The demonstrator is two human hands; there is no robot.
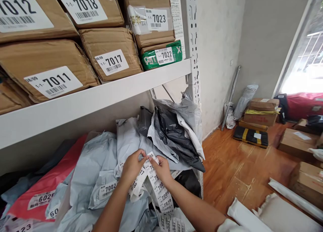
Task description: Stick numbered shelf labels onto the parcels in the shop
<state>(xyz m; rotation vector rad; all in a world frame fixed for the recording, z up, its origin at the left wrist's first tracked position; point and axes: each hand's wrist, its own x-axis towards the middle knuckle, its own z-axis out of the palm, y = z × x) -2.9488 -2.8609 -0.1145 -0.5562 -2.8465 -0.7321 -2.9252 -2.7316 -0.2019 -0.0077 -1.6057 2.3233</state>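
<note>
A long strip of numbered barcode labels (161,195) hangs down in front of the lower shelf, folding over itself near the bottom. My left hand (133,167) is closed in a pinch at the strip's top end, on its left edge. On the opposite edge, the thumb and fingers of my right hand (162,168) grip the same end. Just behind both hands lie grey plastic mailer bags (128,134) and a crumpled black mailer bag (169,127). Left of my forearm a pale mailer (101,195) bears a label reading 7002.
Labelled cardboard boxes (45,70) and a green parcel (163,55) fill the shelf above, whose white front beam (101,99) crosses over the bags. A perforated upright post (195,74) stands to the right. Cartons (262,112) and white wrapped rolls (248,215) lie on the wooden floor.
</note>
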